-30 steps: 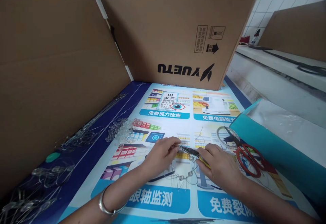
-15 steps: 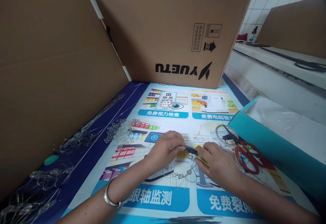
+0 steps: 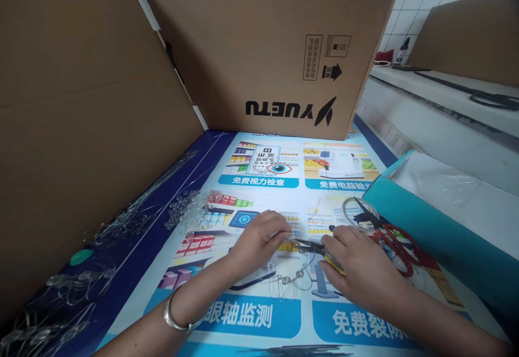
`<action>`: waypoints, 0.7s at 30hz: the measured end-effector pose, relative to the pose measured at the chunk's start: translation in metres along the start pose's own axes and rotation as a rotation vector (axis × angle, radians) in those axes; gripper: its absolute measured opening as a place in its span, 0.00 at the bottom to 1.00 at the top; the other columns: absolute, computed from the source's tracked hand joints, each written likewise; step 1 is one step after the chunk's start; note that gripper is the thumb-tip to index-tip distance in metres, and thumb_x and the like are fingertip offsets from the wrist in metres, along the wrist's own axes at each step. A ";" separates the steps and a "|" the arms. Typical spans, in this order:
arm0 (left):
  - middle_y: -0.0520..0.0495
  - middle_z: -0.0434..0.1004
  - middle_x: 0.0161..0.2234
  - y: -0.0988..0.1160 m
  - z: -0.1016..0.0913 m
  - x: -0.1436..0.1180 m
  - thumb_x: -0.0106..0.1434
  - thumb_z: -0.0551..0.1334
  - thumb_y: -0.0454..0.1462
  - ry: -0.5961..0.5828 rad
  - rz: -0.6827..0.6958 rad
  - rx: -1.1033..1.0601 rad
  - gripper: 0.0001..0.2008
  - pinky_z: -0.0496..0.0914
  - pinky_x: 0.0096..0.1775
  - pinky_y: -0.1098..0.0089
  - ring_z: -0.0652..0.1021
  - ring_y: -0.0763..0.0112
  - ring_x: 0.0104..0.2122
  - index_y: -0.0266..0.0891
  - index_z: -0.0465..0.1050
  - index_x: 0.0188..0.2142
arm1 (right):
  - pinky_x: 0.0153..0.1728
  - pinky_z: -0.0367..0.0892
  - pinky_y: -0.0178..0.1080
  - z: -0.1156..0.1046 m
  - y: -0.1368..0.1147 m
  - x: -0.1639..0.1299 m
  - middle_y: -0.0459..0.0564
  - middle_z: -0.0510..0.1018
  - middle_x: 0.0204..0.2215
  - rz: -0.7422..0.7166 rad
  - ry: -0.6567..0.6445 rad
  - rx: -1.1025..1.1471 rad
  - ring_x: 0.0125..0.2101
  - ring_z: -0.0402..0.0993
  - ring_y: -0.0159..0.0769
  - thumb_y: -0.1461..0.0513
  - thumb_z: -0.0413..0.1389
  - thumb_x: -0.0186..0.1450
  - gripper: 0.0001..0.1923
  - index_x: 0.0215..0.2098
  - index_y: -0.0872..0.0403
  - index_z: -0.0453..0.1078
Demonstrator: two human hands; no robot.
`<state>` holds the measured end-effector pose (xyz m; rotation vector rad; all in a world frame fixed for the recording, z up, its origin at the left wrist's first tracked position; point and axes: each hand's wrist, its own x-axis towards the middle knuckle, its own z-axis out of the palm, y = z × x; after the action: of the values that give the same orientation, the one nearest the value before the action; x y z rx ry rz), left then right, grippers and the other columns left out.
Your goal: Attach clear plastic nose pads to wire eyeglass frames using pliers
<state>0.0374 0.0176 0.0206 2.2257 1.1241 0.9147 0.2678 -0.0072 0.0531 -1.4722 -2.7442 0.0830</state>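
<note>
My right hand (image 3: 357,254) is closed round the yellow handles of a pair of pliers (image 3: 311,245), whose dark jaws point left and look slightly parted. My left hand (image 3: 265,240) pinches part of a wire piece strung with clear beads, just left of the jaw tips. Below the pliers, the beaded wire (image 3: 299,274) hangs in a loose loop with thin ends sticking out. What exactly sits between the left fingertips is too small to see.
Loose clear beads (image 3: 190,211) lie left of my hands, with wire bundles (image 3: 130,222) and a green disc (image 3: 81,257) beyond. Red-handled scissors (image 3: 391,240) and a teal box (image 3: 438,238) are on the right. Cardboard (image 3: 284,48) stands behind. More wires (image 3: 300,351) lie at the front edge.
My right hand has shifted slightly right with the pliers, drawing the jaws away from my left fingertips. More of the jaws shows now, and they look more parted. My left hand has barely moved.
</note>
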 end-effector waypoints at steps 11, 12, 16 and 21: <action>0.49 0.71 0.32 0.002 0.000 -0.004 0.63 0.55 0.31 -0.025 0.026 0.016 0.05 0.64 0.40 0.67 0.70 0.70 0.36 0.38 0.68 0.33 | 0.38 0.57 0.45 -0.008 -0.002 -0.002 0.54 0.67 0.36 -0.007 0.001 -0.040 0.38 0.61 0.45 0.56 0.48 0.63 0.12 0.39 0.53 0.67; 0.49 0.70 0.32 0.002 0.000 -0.004 0.63 0.55 0.31 -0.026 0.014 0.004 0.05 0.64 0.39 0.68 0.70 0.70 0.35 0.38 0.68 0.33 | 0.37 0.57 0.45 -0.008 -0.003 -0.002 0.54 0.67 0.36 -0.009 0.004 -0.043 0.38 0.61 0.45 0.56 0.48 0.63 0.12 0.40 0.52 0.67; 0.49 0.70 0.31 0.002 0.003 -0.005 0.63 0.53 0.31 -0.017 -0.037 -0.059 0.07 0.65 0.37 0.70 0.70 0.71 0.34 0.38 0.68 0.32 | 0.36 0.57 0.44 -0.009 -0.004 -0.003 0.54 0.67 0.35 -0.021 0.010 -0.061 0.37 0.62 0.45 0.56 0.47 0.63 0.12 0.40 0.52 0.67; 0.49 0.69 0.31 -0.002 0.006 -0.006 0.63 0.53 0.30 -0.003 -0.075 -0.130 0.07 0.65 0.36 0.70 0.70 0.72 0.33 0.38 0.68 0.32 | 0.36 0.57 0.43 -0.008 -0.005 -0.004 0.54 0.68 0.34 -0.034 0.039 -0.071 0.36 0.62 0.44 0.57 0.48 0.62 0.11 0.38 0.53 0.68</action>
<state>0.0384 0.0127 0.0130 2.0662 1.1061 0.9260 0.2659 -0.0129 0.0619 -1.4265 -2.7675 -0.0436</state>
